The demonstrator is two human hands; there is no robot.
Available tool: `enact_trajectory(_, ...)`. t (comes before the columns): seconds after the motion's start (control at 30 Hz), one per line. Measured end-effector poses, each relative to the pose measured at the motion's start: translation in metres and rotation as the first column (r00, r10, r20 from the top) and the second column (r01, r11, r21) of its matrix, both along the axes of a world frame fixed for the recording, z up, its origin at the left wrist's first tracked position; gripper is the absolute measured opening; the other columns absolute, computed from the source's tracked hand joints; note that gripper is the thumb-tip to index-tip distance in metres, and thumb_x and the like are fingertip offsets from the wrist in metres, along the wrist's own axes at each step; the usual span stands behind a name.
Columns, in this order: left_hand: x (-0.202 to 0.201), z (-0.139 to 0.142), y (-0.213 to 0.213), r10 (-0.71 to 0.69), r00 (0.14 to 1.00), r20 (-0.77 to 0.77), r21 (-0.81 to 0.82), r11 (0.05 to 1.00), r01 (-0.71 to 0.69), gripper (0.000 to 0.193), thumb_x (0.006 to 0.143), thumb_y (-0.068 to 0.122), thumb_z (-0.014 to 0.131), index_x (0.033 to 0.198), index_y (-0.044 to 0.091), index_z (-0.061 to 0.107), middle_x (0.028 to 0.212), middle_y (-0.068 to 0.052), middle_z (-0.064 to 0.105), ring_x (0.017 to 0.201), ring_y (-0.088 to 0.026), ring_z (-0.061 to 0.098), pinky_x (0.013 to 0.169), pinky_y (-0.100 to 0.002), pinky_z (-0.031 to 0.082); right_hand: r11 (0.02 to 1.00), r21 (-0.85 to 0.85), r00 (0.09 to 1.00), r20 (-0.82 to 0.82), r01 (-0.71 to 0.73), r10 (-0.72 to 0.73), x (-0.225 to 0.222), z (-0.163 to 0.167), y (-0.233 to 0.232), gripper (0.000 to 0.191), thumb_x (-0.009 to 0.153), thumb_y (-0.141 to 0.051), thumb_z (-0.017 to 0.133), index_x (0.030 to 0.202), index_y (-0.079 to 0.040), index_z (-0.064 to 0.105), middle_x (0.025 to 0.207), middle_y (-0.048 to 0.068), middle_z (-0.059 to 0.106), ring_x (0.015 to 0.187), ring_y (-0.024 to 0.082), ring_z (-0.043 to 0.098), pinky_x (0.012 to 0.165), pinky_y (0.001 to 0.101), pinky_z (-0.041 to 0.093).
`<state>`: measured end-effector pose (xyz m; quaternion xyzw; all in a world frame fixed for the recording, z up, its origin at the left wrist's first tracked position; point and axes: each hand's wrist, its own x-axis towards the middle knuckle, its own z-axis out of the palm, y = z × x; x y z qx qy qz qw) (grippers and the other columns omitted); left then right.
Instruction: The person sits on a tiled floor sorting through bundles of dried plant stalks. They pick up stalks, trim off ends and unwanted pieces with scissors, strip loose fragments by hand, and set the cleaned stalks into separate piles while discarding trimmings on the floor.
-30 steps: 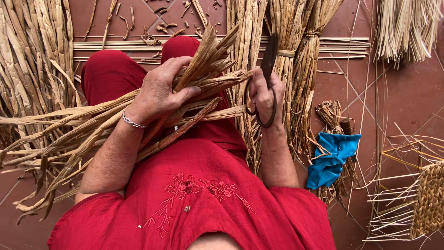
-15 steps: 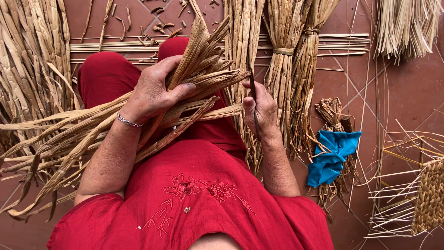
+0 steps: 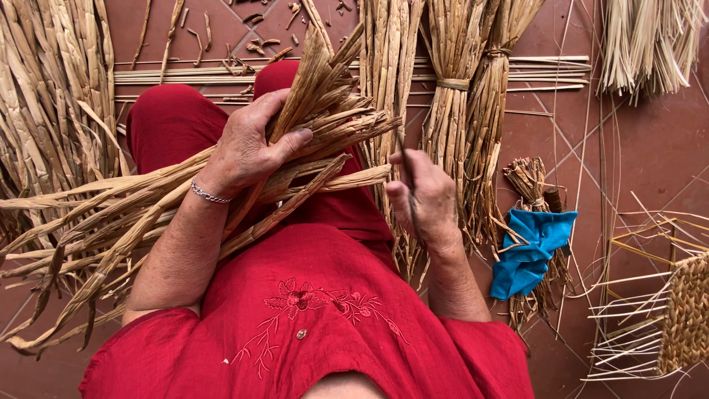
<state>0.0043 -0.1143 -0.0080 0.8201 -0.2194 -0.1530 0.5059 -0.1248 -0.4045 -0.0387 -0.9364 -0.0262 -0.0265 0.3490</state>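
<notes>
Scissors (image 3: 408, 185) now edge-on in closed right hand (image 3: 425, 199), lowered beside bundle tips; left hand (image 3: 247, 151) clamped around dried-leaf bundle (image 3: 148, 214) across lap

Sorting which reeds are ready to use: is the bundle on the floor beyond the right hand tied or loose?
Tied. A straw-coloured band wraps the reed bundle near its upper part, cinching the stalks; below it they spread out.

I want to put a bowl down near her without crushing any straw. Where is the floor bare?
The widest bare tiles lie right of the tied bundles, above the blue cloth and the half-woven mat; thin stalks cross them. It is crowded at far left, with loose leaves, and around her lap.
</notes>
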Motion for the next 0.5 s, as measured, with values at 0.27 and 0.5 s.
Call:
enact_trajectory(0.27, -0.002, 0.005, -0.001, -0.010, 0.999, 0.044, -0.020, 1.000, 0.011, 0.055, 0.093, 0.019, 0.080, 0.140, 0.002, 0.059, 0.124, -0.015, 0.071, 0.114, -0.025, 0.072, 0.099, -0.035, 0.056, 0.989, 0.144, 0.985, -0.164, -0.031, 0.055, 0.022, 0.021, 0.020, 0.072, 0.106, -0.069, 0.033, 0.119, -0.004, 0.061, 0.098, 0.016, 0.068, 0.089, 0.036, 0.071, 0.077, 0.0442, 0.056)
enact_trajectory(0.5, -0.001, 0.005, -0.003, -0.014, 0.996, 0.089, -0.012, 1.000, 0.015, 0.061, 0.087, 0.021, 0.087, 0.138, 0.001, 0.060, 0.121, -0.015, 0.070, 0.111, -0.024, 0.071, 0.098, -0.035, 0.055, 0.998, 0.069, 0.994, -0.109, -0.003, 0.011, 0.025, -0.004, 0.021, 0.065, 0.109, -0.064, 0.035, 0.113, -0.004, 0.061, 0.093, 0.016, 0.068, 0.085, 0.038, 0.070, 0.073, 0.0478, 0.054)
